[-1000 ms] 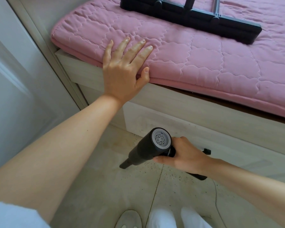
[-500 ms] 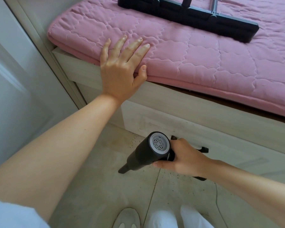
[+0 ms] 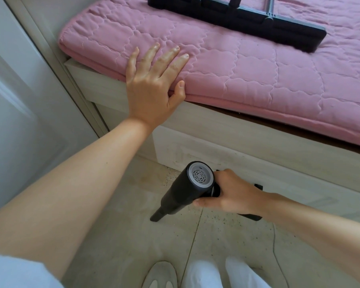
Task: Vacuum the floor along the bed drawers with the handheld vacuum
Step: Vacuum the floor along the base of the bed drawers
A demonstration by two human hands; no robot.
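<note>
The right hand [image 3: 235, 193] was wrapped around the grip of the handheld vacuum [image 3: 187, 189], its fingers curled about the handle and the thumb laid along the near side. The black body slanted down and to the left, its grilled rear cap facing up toward the camera, and its narrow nozzle [image 3: 156, 216] sat at or just above the floor [image 3: 116, 204]; contact could not be told from this angle. The nozzle lay in front of the bed drawers [image 3: 247, 154], near but not against their pale front. Dark specks [image 3: 222, 220] dotted the tiles to the right of the nozzle and in a thin line close under the drawer face.

The left hand [image 3: 152, 84] rested flat on the edge of the pink quilted mattress [image 3: 258, 75], fingers spread and straight, thumb hooked over the rim, apparently bracing the person's lean. A black flat mop head [image 3: 247, 19] lay across the mattress further back.

The likeliest fault from here was a missed strip: with the nozzle angled away from the drawers, the grit tucked against their base could be passed over. A nozzle lifted off the tile would lose suction and scatter specks instead. The soft mattress edge might also give under the bracing hand and jolt the sweep. A thin cord-like line [image 3: 275, 246] on the floor near the feet could snag.
</note>
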